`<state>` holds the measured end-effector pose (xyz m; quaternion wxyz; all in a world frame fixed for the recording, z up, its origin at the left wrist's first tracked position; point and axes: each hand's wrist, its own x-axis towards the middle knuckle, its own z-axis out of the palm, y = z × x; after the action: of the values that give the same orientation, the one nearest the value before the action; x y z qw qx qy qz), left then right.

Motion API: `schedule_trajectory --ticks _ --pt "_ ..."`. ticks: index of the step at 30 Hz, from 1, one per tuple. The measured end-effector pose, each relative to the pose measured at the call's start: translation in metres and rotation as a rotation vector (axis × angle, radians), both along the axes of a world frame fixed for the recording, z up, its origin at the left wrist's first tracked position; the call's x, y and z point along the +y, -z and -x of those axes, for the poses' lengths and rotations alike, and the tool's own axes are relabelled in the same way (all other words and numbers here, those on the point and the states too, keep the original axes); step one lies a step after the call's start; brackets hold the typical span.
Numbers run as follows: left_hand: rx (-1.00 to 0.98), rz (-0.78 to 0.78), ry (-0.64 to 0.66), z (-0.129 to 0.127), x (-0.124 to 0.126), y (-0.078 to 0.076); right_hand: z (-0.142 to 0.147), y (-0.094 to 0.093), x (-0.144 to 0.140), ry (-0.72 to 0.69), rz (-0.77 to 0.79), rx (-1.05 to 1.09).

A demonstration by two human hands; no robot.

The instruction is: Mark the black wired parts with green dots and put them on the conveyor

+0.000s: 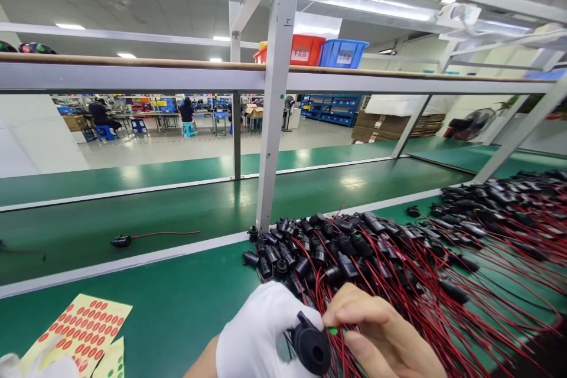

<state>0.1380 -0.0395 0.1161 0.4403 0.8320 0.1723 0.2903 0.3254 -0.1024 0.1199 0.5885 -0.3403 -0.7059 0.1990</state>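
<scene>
My left hand (266, 331), in a white glove, is closed around a black cylindrical part (312, 345) with a round hole in its end and a small tab on its side. Bare fingers of my right hand (376, 331) pinch a small round green sticker (332, 330) right beside that part. Just past both hands lies a heap of similar black parts (319, 248), their red wires (420, 319) trailing to the right. At the lower left rest a sheet of red oval stickers (84, 325) and a piece with green dots (116, 360).
A white upright post (270, 130) stands before me and holds a shelf with a red bin (308, 49) and a blue bin (343, 53). On the green belt beyond the pale rail lies one wired black part (121, 241). White fabric (44, 360) shows at the lower left. People sit far back.
</scene>
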Motion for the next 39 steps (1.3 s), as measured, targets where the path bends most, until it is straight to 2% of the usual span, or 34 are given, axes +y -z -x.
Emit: schedule_trajectory --ticks 3,6,9,12,16,23,27,34,39 --pt "-0.177 0.112 -0.085 0.005 -0.001 0.012 0.0 0.003 0.0 0.084 0.029 0.013" --pt "-0.301 0.234 -0.055 0.004 -0.002 0.023 0.003 0.011 0.001 0.191 -0.009 -0.026" --pt "-0.381 0.343 0.032 -0.002 -0.004 0.026 0.005 0.02 0.001 0.295 -0.154 -0.092" --pt "-0.428 0.361 0.069 -0.006 -0.004 0.025 0.006 0.024 0.004 0.357 -0.323 -0.181" --pt "-0.429 0.203 0.015 -0.005 -0.004 0.022 0.005 0.022 0.008 0.334 -0.415 -0.228" --pt "-0.326 -0.106 -0.043 0.002 -0.002 0.021 -0.002 0.016 0.007 0.341 -0.208 -0.354" --pt "-0.3 -0.277 -0.047 0.004 -0.001 0.016 -0.007 0.008 0.007 0.332 -0.147 -0.451" --pt "-0.353 -0.423 -0.106 -0.003 -0.001 0.011 -0.012 -0.003 0.006 0.246 -0.046 -0.483" --pt "-0.169 -0.461 -0.105 -0.006 0.004 0.019 -0.018 -0.003 0.005 0.23 -0.036 -0.528"
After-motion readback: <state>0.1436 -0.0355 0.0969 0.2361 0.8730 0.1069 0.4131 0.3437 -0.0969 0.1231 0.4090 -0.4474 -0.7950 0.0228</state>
